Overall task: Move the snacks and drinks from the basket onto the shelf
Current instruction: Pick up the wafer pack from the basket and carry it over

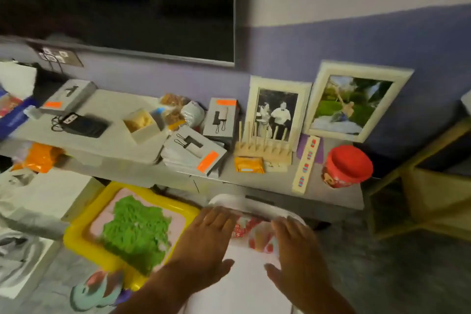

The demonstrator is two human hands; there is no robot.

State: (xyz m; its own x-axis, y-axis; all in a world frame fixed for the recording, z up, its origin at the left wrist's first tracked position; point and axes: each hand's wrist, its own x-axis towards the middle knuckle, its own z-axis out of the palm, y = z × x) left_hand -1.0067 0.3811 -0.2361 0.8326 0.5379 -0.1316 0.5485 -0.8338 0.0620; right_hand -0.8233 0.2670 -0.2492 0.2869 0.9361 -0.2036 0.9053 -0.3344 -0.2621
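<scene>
A white basket [254,208] sits low in front of the grey shelf [331,199], its far rim curved and blurred. Red-and-white snack packets [251,233] show inside it between my hands. My left hand [206,239] lies flat over the basket's left side, fingers spread. My right hand [298,250] reaches over the right side, fingers apart, holding nothing that I can see. On the shelf stand an orange snack packet [249,164] and a red-lidded jar [346,166].
The shelf also carries two photo frames [277,109], a wooden rack [265,150], grey boxes [193,153], a food tub [141,125] and bagged snacks [175,107]. A yellow tray with green sand [127,227] lies left of the basket. A dark screen hangs above.
</scene>
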